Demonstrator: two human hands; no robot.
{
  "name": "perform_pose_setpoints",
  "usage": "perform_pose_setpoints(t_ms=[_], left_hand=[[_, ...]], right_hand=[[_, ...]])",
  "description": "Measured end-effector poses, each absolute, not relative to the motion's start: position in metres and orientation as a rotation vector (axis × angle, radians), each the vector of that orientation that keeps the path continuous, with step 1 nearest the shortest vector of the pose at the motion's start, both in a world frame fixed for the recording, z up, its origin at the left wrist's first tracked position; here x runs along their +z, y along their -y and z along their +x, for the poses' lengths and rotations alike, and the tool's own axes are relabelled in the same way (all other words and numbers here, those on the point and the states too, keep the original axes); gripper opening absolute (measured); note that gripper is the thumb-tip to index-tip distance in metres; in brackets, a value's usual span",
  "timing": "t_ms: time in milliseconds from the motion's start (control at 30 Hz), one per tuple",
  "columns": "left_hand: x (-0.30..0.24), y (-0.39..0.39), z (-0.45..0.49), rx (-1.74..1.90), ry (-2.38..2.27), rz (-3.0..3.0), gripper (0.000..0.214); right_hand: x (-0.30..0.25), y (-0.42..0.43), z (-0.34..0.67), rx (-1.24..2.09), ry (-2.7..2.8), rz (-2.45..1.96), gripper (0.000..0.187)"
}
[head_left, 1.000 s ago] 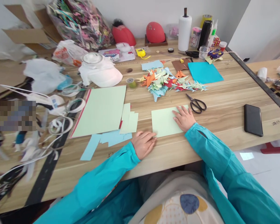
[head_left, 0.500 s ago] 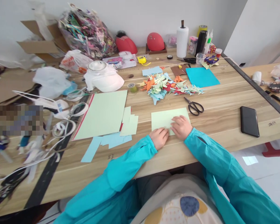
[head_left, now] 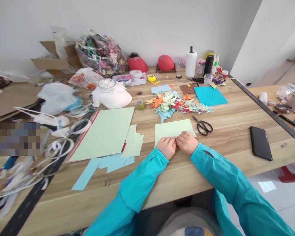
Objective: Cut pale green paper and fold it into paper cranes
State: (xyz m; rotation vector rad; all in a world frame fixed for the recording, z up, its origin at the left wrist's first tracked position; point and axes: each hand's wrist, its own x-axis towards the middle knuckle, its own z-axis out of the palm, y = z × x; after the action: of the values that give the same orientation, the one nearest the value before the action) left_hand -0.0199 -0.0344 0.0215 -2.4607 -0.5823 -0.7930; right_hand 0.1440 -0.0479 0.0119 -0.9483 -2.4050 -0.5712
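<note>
Toward the left end of the desk you have a large rectangular pale green paper sheet, with red showing along its left side. Light blue paper strips stick out past it on the side nearest the desk's front edge, and small pale green paper pieces lie at its right side.

Next comes your left hand, near the middle of the desk's front edge, with its fingers bent over the near side of a smaller rectangular pale green sheet. That sheet lies flat at its far side, between you and a heap of folded paper shapes in green, orange, red and light blue, which sits toward the desk's far edge. Your right hand is just beside the left, fingers curled in on the same near side. The fingertips are hidden, so I cannot tell whether either hand pinches the paper or only presses it.

Just right of the sheet lie black-handled metal scissors. Behind them, toward the far edge, is a flat turquoise square. Furthest right, a black rectangular phone rests toward the desk's right front corner.
</note>
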Motion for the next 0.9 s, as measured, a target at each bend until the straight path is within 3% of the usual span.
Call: perform_pose_setpoints(t_ms=[300, 500, 900], left_hand=[[0.029, 0.030, -0.038, -0.948, 0.468, -2.478, 0.013], [0.037, 0.019, -0.052, -0.988, 0.445, -2.468, 0.020], [0.038, 0.015, -0.066, -0.853, 0.705, -2.463, 0.027]], right_hand=[[0.029, 0.049, 0.172, -0.402, 2.366, -0.880, 0.018], [0.030, 0.046, 0.183, -0.276, 2.313, -0.885, 0.018], [0.039, 0.047, 0.196, -0.447, 1.987, -1.125, 0.026]])
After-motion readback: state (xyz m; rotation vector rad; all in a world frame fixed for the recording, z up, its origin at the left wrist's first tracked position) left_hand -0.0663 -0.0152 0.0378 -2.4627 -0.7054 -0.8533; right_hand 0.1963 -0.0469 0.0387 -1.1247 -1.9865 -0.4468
